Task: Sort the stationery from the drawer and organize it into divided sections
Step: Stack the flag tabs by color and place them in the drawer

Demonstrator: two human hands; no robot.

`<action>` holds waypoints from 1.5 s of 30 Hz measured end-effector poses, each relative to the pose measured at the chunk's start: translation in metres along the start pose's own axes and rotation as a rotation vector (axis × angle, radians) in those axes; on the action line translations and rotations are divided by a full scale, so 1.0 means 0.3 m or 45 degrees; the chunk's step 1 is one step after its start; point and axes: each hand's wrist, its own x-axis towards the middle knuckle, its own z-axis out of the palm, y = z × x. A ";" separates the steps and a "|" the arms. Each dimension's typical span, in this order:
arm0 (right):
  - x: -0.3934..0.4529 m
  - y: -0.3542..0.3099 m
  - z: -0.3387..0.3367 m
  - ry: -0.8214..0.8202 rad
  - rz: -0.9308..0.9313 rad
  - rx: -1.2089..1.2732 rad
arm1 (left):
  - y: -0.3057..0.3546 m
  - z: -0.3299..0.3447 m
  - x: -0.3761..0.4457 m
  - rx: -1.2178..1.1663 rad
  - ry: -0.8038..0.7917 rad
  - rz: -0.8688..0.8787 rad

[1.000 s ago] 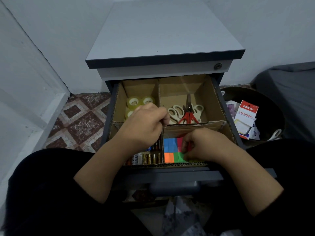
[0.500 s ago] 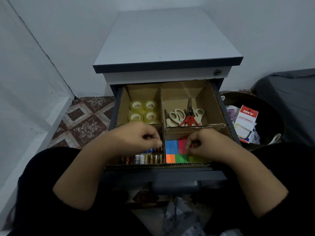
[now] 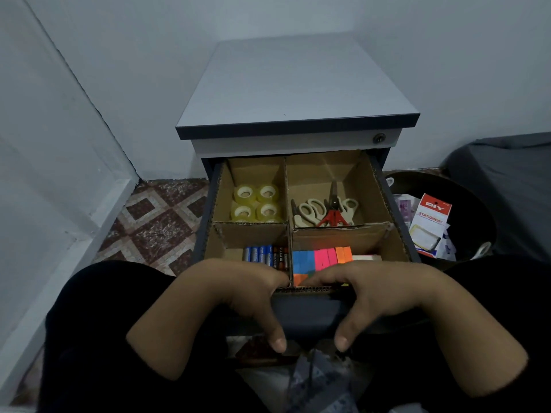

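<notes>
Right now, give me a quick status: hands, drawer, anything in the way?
Left hand and right hand grip the drawer front edge, thumbs down. Tape rolls, scissors, batteries, sticky notes each in own section. Nothing blocking.

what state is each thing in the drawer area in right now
grey metal drawer: pulled open
brown cardboard divider: four sections, all filled
clear tape rolls: lying flat
scissors: closed, piled
left hand: gripping drawer front
right hand: gripping drawer front
</notes>
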 end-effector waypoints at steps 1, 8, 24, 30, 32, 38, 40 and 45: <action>0.004 -0.002 0.006 -0.007 0.000 -0.056 | 0.003 0.000 0.001 0.027 0.018 0.009; 0.016 -0.005 0.022 0.128 -0.089 -0.243 | 0.010 0.006 -0.005 0.069 0.158 0.030; 0.007 -0.024 -0.022 0.409 -0.079 -0.323 | -0.031 -0.018 -0.002 -0.082 0.452 0.097; 0.012 -0.016 -0.048 0.644 -0.011 -0.383 | -0.047 -0.030 -0.011 0.029 0.743 0.127; 0.016 -0.020 -0.049 0.722 -0.028 -0.420 | -0.047 -0.033 -0.012 0.068 0.831 0.137; 0.039 -0.018 -0.037 1.088 -0.035 -0.753 | -0.086 -0.025 0.024 0.187 1.200 0.248; 0.073 0.006 -0.024 1.260 -0.100 -0.736 | -0.101 -0.024 0.052 0.254 1.370 0.311; 0.168 0.050 -0.015 1.550 -0.222 -0.714 | -0.118 -0.024 0.138 0.390 1.713 0.371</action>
